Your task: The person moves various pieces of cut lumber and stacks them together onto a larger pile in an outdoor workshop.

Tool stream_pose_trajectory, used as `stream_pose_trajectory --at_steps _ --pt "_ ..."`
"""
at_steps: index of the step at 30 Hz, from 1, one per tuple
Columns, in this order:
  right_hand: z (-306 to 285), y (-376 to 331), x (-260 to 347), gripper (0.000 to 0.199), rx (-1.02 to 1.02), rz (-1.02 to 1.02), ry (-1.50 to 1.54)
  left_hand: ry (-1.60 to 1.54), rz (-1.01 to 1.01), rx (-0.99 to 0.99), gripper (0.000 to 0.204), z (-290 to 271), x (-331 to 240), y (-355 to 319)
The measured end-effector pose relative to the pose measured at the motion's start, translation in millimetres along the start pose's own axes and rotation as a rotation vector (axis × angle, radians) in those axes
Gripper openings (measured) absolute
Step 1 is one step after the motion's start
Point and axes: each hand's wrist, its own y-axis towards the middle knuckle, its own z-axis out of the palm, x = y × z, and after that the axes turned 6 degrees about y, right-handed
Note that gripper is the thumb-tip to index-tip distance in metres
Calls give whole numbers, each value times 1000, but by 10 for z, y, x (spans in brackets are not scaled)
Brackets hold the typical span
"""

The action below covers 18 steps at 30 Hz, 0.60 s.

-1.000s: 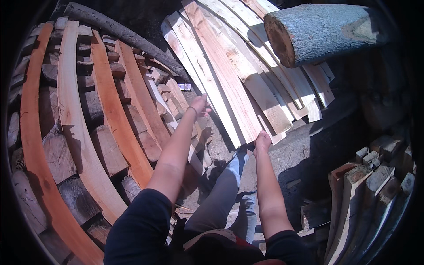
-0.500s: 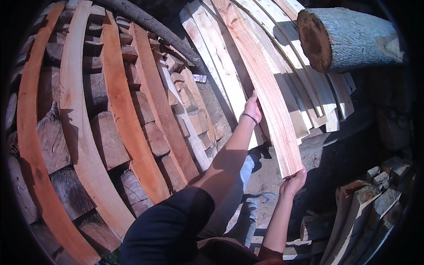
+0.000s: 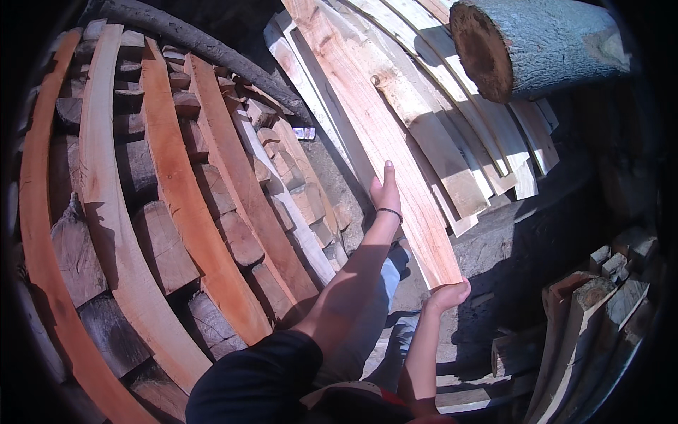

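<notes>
I'd call the long board [image 3: 407, 187] aslant over the pile of boards [image 3: 448, 166] stiff and weighty, best taken by end and edge, the right hand [image 3: 446, 294] gripping its near end, the left hand [image 3: 385, 195] at its left edge, fingers too hidden to tell if closed.

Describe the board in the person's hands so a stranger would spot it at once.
Start at the thick grey-barked log at the upper right, then look left to the fan of pale planks. Slanting along that fan is a pinkish board, its near end in the right hand and the left hand at its left edge. Unlike its neighbours, it is held.
</notes>
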Motion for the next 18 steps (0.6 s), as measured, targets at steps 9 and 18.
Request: stream_pose_trajectory --at_steps 9,18 --pt "924 471 87 73 595 -169 -461 693 -88 289 78 -404 -620 1151" --pt "-2421 1357 -444 44 327 74 -541 1197 -63 812 69 -1075 257 -643"
